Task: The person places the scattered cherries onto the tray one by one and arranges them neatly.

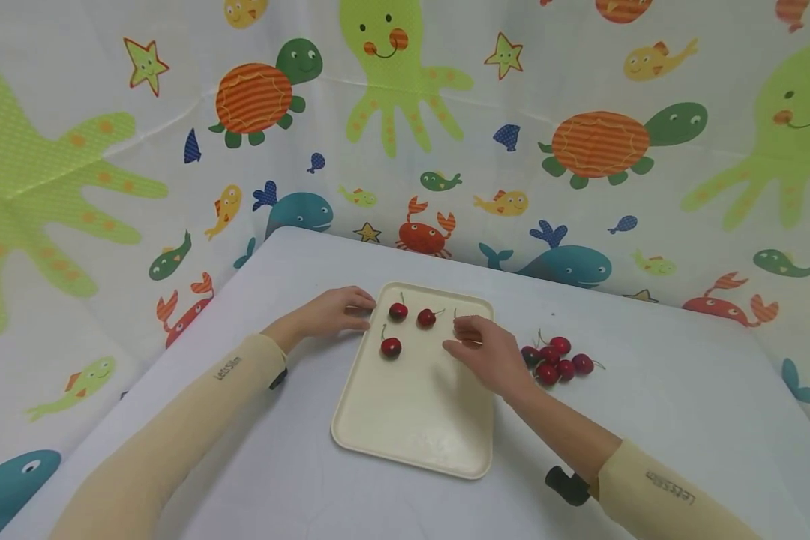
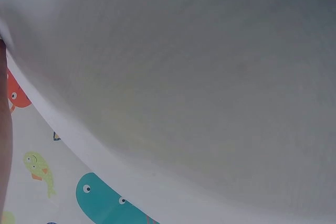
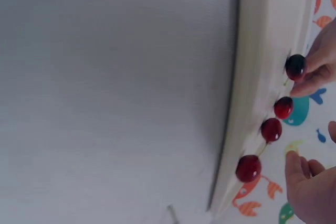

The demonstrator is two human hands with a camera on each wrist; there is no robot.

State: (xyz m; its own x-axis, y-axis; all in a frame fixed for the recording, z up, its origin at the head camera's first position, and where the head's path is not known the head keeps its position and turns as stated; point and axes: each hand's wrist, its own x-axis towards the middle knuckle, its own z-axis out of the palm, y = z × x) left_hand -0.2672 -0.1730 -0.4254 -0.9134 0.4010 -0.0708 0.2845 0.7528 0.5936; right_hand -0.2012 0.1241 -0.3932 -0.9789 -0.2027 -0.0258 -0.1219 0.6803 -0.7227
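Observation:
A cream tray (image 1: 412, 420) lies on the white table. Three red cherries with stems show near its far end: one at the far left (image 1: 398, 311), one to its right (image 1: 426, 318), one nearer (image 1: 391, 347). The right wrist view shows another cherry (image 3: 248, 168) on the tray; overhead, the right hand mostly hides that spot and only a stem shows. My right hand (image 1: 489, 352) hovers above the tray's right side, fingers loosely bent, thumb apart, nothing between them. At the tray's left rim, my left hand (image 1: 334, 311) has its fingertips against or beside the edge; contact is unclear.
A cluster of several cherries (image 1: 556, 360) sits on the table (image 1: 655, 405) right of the tray, beside the right hand. Behind the table hangs a curtain (image 1: 405, 172) printed with sea animals. The left wrist view shows mostly white cloth.

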